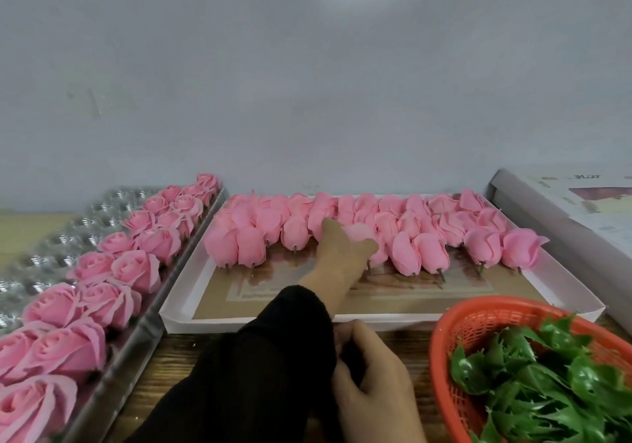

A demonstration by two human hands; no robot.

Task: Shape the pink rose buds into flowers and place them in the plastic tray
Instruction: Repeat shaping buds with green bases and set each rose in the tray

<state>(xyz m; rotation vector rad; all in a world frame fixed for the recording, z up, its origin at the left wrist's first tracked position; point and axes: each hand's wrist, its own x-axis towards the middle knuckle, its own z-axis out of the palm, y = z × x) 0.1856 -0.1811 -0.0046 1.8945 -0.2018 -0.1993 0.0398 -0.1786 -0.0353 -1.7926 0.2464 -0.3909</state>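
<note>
The left hand (342,257), in a black sleeve (260,357), reaches forward into the shallow white cardboard box lid (345,323) and lies among the closed pink rose buds (403,234) that fill its far half in rows; its forefinger is stretched out straight against one bud while the thumb sits beside a paler, blurred bud (357,232), and I cannot tell whether it has actually taken hold of that bud, since the other fingers are hidden under the hand. The right hand (369,370) is close in, on the wooden tabletop (178,350) just in front of the lid, fingers curled inward against the black sleeve; what it pinches, if anything, is tucked away behind its own fingers and the cloth. Short stems stick out of the buds toward me, and the picture printed on the lid's floor is too smeared to read. To the left, touching the lid's edge, runs the clear plastic tray with moulded cups (51,247), where the opened pink rose flowers (113,271) sit in two rows along its right side; its near end is cut off. At the lower right an orange plastic mesh basket (441,350) holds green plastic leaf pieces (533,384), partly out of view, and a flat grey box (561,223) leans off the right edge.
</note>
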